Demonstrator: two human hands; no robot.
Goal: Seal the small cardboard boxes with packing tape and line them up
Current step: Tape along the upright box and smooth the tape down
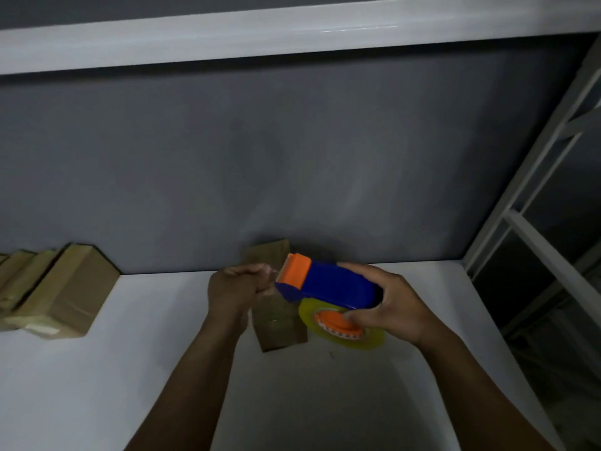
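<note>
Clear tape end (272, 271) pinched in the curled fingers of the left hand (232, 288); right hand (395, 307) wrapped round the blue dispenser (331, 283); beneath them one small box (276, 322) on the white table (162, 369), apparently not yet sealed; taped boxes (61, 291) lined up far left

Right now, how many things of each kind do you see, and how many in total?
Brown cardboard boxes: 4 at least, 1 in the middle, 3 in the left row, cut off.
Blue-and-orange plastic tape dispenser, in right hand's grip: 1.
Yellowish tape roll, left hand pinching its end: 1.
Total: 6 at least.
</note>
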